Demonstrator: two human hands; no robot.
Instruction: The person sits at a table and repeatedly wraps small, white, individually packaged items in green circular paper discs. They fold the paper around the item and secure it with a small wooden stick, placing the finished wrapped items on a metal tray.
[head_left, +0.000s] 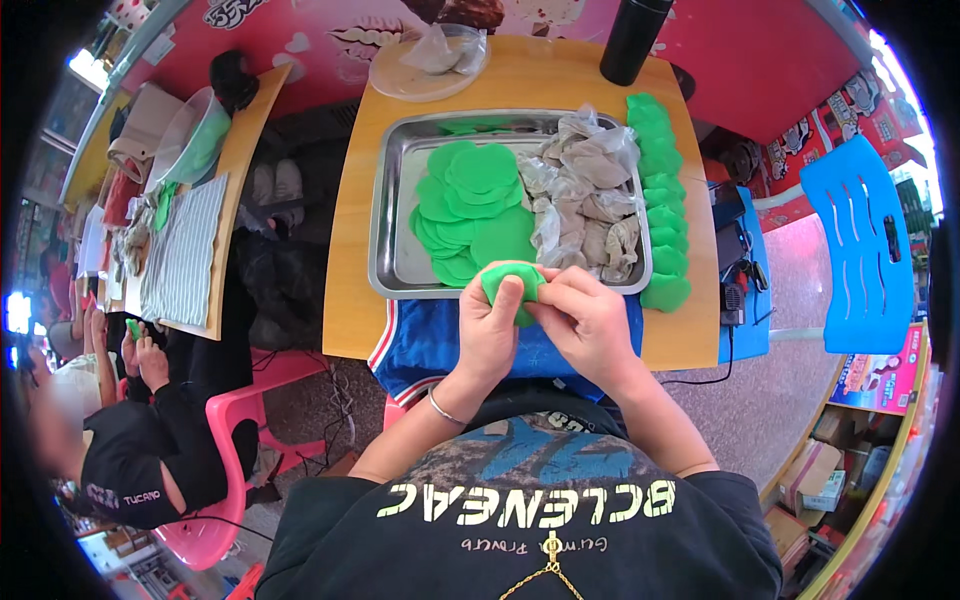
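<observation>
Between both hands, just over the near edge of the table, is a soft green round wrapper (514, 276), bent and partly covered by fingers. My left hand (487, 325) grips its left side with the thumb on top. At its right edge, my right hand (583, 318) pinches it between thumb and fingers. Beyond them stands a metal tray (377, 215). Loose green rounds (458, 205) overlap in its left half. Greyish-brown lumps in clear plastic bags (590, 165) fill the right half. Along the tray's right side runs a row of green folded pieces (660, 190).
A black bottle (635, 42) and a clear plastic lid (405, 78) stand at the table's far side. Blue cloth (415, 340) hangs at the near edge. A blue chair (858, 240) is at right. Another person (130, 450) works at a table (245, 190) on the left.
</observation>
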